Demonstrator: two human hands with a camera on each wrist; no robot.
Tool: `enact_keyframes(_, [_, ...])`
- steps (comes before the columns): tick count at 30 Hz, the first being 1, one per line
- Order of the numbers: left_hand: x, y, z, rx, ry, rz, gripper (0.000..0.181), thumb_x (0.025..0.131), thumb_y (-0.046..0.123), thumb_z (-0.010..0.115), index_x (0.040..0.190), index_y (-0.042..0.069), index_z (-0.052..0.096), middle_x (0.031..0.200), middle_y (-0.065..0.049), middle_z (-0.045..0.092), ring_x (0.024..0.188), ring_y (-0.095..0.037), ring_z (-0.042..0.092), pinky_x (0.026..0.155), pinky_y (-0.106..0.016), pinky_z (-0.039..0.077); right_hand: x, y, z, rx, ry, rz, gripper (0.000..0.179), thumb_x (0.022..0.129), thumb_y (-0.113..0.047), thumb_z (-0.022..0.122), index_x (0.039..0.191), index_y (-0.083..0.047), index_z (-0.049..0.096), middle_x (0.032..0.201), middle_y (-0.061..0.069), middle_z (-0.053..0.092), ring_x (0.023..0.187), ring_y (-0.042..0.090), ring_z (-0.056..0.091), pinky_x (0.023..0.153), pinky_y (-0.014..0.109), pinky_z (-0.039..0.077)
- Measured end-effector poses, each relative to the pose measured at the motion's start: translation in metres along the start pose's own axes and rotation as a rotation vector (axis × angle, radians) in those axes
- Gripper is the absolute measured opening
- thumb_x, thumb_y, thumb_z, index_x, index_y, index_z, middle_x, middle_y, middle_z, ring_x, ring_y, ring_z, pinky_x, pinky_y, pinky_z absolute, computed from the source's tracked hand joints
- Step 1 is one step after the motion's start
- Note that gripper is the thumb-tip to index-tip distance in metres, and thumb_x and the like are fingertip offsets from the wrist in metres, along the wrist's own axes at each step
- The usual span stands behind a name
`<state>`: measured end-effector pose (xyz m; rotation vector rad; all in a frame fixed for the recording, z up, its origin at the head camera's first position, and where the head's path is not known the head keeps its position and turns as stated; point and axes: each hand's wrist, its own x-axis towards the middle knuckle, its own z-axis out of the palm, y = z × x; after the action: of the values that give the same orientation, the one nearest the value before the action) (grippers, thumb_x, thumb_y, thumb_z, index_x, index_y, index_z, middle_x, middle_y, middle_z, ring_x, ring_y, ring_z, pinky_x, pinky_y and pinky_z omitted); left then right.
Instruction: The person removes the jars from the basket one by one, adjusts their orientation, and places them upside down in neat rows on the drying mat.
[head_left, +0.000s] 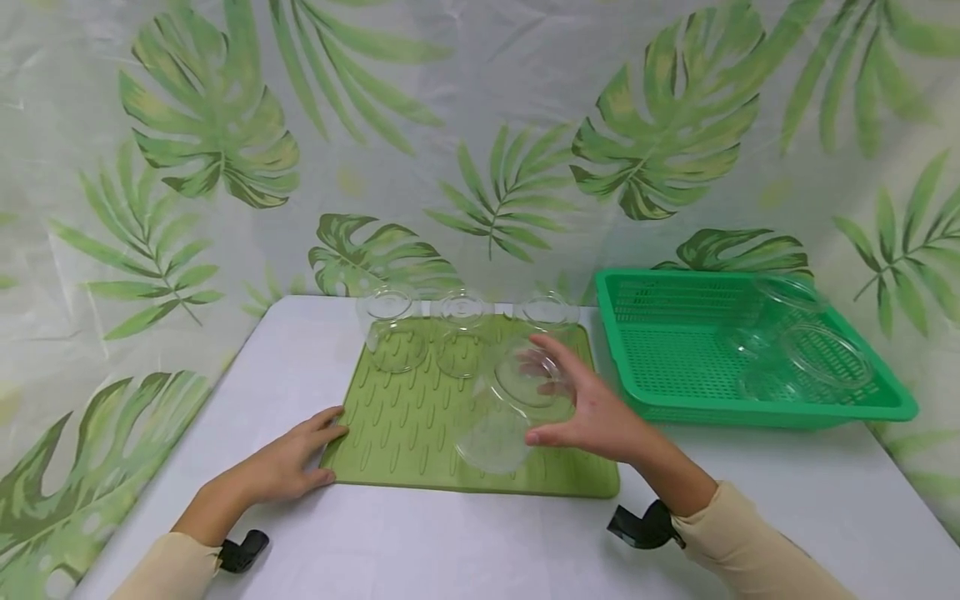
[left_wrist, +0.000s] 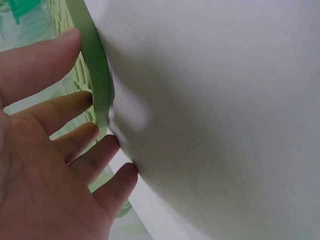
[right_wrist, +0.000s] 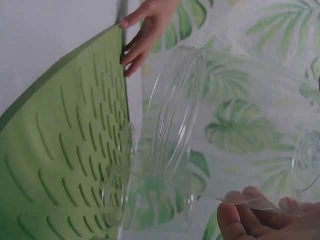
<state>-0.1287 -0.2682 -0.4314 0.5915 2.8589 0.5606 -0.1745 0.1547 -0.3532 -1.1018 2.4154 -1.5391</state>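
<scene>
My right hand (head_left: 592, 412) grips a clear glass cup (head_left: 491, 442) between thumb and fingers above the right half of a green ridged mat (head_left: 397, 454). The cup is tilted, and in the right wrist view its thick rim (right_wrist: 175, 115) points toward the mat. Several fingers are partly seen through the glass. At the mat's near left corner my left hand (head_left: 288, 462) rests with fingers spread, fingertips touching the mat's edge. Three clear glass cups (head_left: 461, 333) stand in a row along the far side of the mat.
A green plastic basket (head_left: 630, 400) sits on the right side of the white table (head_left: 405, 542), with two clear glass cups (head_left: 825, 375) in its right part. Behind the table hangs a leaf-patterned cloth (head_left: 495, 92).
</scene>
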Motion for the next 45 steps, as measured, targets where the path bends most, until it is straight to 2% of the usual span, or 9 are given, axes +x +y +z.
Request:
enact_keyframes(5, [0.0,-0.001,0.0,-0.002,0.01,0.005,0.061,0.085,0.018,0.075,0.139,-0.004,0.053,0.156,-0.026,0.034,0.141,-0.05,0.036,0.111,-0.063,0.036,0.015,0.0,0.012,0.025,-0.03,0.05,0.105,0.075,-0.018,0.087,0.157,-0.016,0.021,0.154,0.012,0.044,0.139,0.033,0.047,0.106,0.055,0.047])
enact_keyframes(9, [-0.002,-0.002,0.002,-0.022,0.005,0.003,0.061,0.086,0.019,0.074,0.139,-0.002,0.053,0.156,-0.026,0.035,0.141,-0.05,0.036,0.109,-0.064,0.038,0.026,0.001,0.024,0.039,-0.061,0.072,0.106,0.075,-0.019,0.087,0.158,-0.018,0.02,0.156,0.009,0.042,0.142,0.031,0.044,0.108,0.054,0.046])
enact_keyframes(17, [0.002,-0.002,0.0,-0.004,0.007,0.036,0.06,0.087,0.019,0.074,0.139,-0.002,0.054,0.155,-0.026,0.036,0.14,-0.05,0.037,0.108,-0.063,0.039,0.039,-0.003,0.038,-0.016,-0.06,0.05,0.109,0.071,-0.023,0.09,0.157,-0.024,0.022,0.155,0.005,0.043,0.141,0.027,0.046,0.106,0.05,0.048])
enact_keyframes(23, [0.002,-0.002,-0.001,-0.019,-0.011,0.006,0.066,0.087,0.021,0.074,0.141,-0.007,0.048,0.156,-0.026,0.034,0.141,-0.05,0.036,0.109,-0.063,0.038,0.048,-0.006,0.046,-0.054,-0.077,0.069,0.111,0.069,-0.028,0.091,0.156,-0.025,0.023,0.154,0.002,0.046,0.139,0.023,0.049,0.105,0.045,0.05])
enact_keyframes(28, [0.0,-0.001,-0.001,-0.024,-0.007,-0.007,0.069,0.087,0.021,0.074,0.142,-0.009,0.046,0.156,-0.026,0.034,0.141,-0.05,0.036,0.109,-0.062,0.039,0.056,-0.007,0.055,-0.022,-0.093,0.108,0.11,0.071,-0.028,0.09,0.157,-0.028,0.022,0.154,0.0,0.044,0.141,0.024,0.046,0.11,0.053,0.044])
enact_keyframes(32, [-0.001,0.0,-0.002,-0.017,0.011,-0.015,0.073,0.086,0.02,0.075,0.143,-0.012,0.042,0.157,-0.026,0.033,0.142,-0.05,0.036,0.111,-0.062,0.037,0.065,-0.005,0.06,0.014,-0.076,0.135,0.108,0.072,-0.027,0.09,0.156,-0.031,0.022,0.153,-0.003,0.045,0.142,0.022,0.044,0.113,0.059,0.039])
enact_keyframes(41, [-0.001,0.001,0.001,-0.016,0.042,-0.004,0.075,0.085,0.018,0.075,0.143,-0.014,0.04,0.156,-0.027,0.034,0.142,-0.05,0.036,0.112,-0.061,0.036,0.085,0.0,0.078,0.027,-0.043,0.137,0.112,0.07,-0.03,0.091,0.157,-0.031,0.022,0.156,-0.003,0.043,0.142,0.021,0.044,0.11,0.056,0.043])
enact_keyframes(45, [-0.001,0.0,0.004,-0.02,0.052,-0.008,0.076,0.084,0.017,0.076,0.143,-0.015,0.04,0.156,-0.026,0.034,0.142,-0.048,0.036,0.112,-0.06,0.035,0.091,0.004,0.091,-0.03,-0.062,0.174,0.118,0.066,-0.035,0.093,0.157,-0.035,0.019,0.158,0.002,0.04,0.142,0.025,0.044,0.11,0.056,0.043])
